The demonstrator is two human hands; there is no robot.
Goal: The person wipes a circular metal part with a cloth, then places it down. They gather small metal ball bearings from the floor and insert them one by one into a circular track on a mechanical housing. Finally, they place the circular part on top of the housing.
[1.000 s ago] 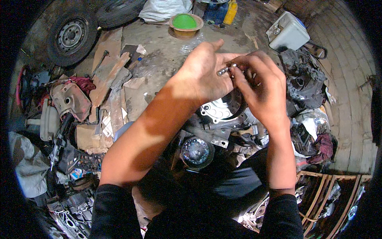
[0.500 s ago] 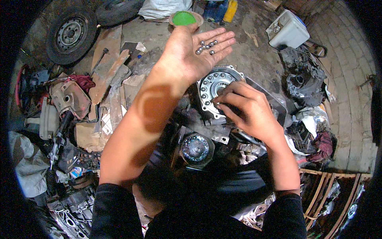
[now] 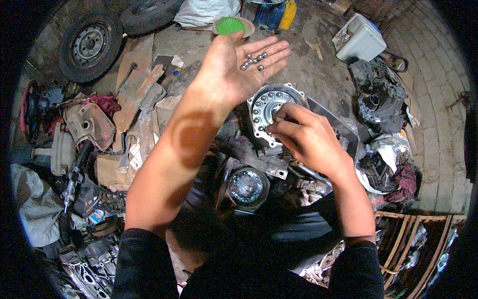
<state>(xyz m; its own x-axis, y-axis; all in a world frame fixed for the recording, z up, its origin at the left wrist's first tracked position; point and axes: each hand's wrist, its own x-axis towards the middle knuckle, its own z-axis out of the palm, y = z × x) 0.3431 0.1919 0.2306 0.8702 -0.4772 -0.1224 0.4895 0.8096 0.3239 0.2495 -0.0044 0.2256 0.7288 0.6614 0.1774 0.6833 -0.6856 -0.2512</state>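
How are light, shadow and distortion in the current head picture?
Head view: strong light falls on the left hand, while a dark, curved shadow crosses the left forearm; head view: the right hand is shaded near its fingertips; head view: the fisheye lens bends the brick wall, and the corners are black.

Holds the left hand point(image 3: 226, 67) out flat, palm up, with a loose cluster of small steel balls point(image 3: 255, 61) on it; pokes the right hand point(image 3: 311, 134) over the round metal housing point(image 3: 253, 118), with thumb and fingertips close together by the ring of balls point(image 3: 257, 120) inside; covers part of that ring, too; shows, nearer the lap, a round container point(image 3: 265, 192); spots a wheel point(image 3: 90, 45) upper left, a green dish point(image 3: 230, 25) and a pale box point(image 3: 366, 42) upper right.
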